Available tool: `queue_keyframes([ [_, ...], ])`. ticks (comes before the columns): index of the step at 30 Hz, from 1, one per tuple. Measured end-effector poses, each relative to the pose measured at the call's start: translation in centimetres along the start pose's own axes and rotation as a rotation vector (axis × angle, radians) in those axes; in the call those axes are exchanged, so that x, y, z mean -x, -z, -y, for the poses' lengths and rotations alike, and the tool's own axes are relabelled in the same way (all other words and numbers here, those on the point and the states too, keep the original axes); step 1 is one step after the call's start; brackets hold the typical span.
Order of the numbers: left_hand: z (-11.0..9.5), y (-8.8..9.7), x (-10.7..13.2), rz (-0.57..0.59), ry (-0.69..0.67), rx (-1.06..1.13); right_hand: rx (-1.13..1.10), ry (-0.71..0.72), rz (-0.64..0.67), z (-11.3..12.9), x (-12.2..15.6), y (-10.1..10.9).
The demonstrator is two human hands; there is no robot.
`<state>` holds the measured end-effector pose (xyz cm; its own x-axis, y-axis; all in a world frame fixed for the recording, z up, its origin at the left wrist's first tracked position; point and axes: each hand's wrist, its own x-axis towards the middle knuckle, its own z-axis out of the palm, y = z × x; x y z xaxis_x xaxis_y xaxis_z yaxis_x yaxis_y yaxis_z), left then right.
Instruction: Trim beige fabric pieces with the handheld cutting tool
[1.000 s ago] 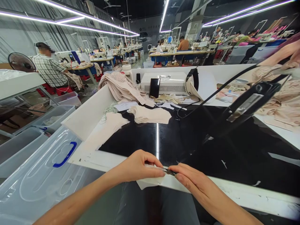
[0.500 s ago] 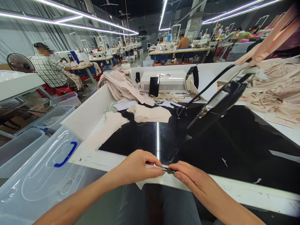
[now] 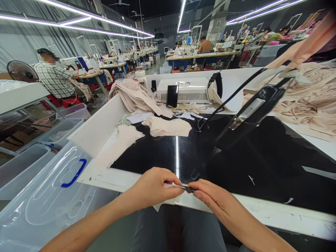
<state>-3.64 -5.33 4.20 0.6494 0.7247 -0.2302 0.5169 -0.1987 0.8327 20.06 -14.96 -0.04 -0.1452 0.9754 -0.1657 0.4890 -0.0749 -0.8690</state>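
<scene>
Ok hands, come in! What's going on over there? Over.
Left hand: pinching pale cloth. Right hand: holding dark tool, tip by left hand. Black gadget beyond, apart from both hands.

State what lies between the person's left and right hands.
A slim dark tool spans the gap from the left hand to the right hand, as the head view shows.

Long tube lights (image 3: 183, 15) glow white against a dim ceiling (image 3: 165, 12), and a narrow streak of glare runs down the glossy black tabletop (image 3: 147, 154) — pale highlights mark the clear lid (image 3: 44, 196) at left too. The left hand (image 3: 154, 185) and right hand (image 3: 214, 196) are crisp; distant sewing stations (image 3: 202, 54) soften, edges stretch, and the upper-right corner darkens.
</scene>
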Motion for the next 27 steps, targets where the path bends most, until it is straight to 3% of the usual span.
queue_keyframes([
  [27,0.1,-0.4,0.1,-0.03,-0.028,-0.013,0.052,0.027,-0.09,-1.1,-0.3,-1.3],
])
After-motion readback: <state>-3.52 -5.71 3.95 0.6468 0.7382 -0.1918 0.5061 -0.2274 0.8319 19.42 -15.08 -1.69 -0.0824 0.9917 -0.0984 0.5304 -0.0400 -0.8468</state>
